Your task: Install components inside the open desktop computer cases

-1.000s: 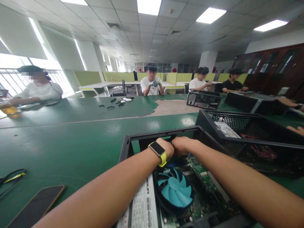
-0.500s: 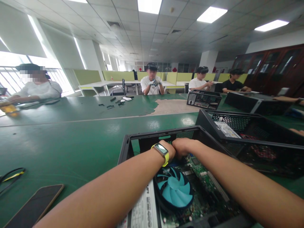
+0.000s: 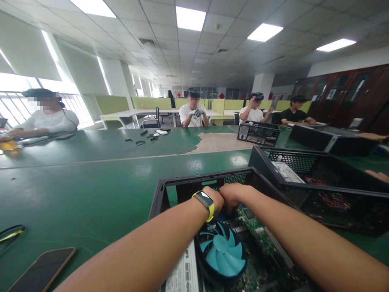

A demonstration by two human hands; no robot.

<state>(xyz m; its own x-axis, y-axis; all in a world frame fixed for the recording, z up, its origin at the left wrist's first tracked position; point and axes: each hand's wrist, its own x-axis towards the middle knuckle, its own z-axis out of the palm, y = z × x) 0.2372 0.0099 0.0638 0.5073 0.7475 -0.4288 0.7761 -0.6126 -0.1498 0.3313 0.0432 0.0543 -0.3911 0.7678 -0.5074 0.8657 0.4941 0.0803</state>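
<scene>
Both hands reach into an open black computer case [image 3: 154, 196] lying in front of me. My left hand [image 3: 215, 198], with a yellow-banded watch [image 3: 204, 198] at its wrist, curls down beyond a turquoise cooling fan [image 3: 224, 249]. Close against it, my right hand [image 3: 232, 195] is bent the same way, fingers closed and pointing down. Whatever the fingertips grip is hidden behind the hands. Under the right hand shows part of a green motherboard [image 3: 257, 223]. A white-labelled power supply [image 3: 185, 269] sits left of the fan.
A second open case [image 3: 316, 186] stands to the right, with two more cases beyond it. On the green table [image 3: 91, 186] lie a phone [image 3: 42, 269], a cable [image 3: 12, 235] and small black parts [image 3: 152, 138]. Several people sit around the table.
The view has tilted up slightly, so the scene sits lower. My two hands stay together inside the case. Across the table, a person in white has raised a hand toward the head.
</scene>
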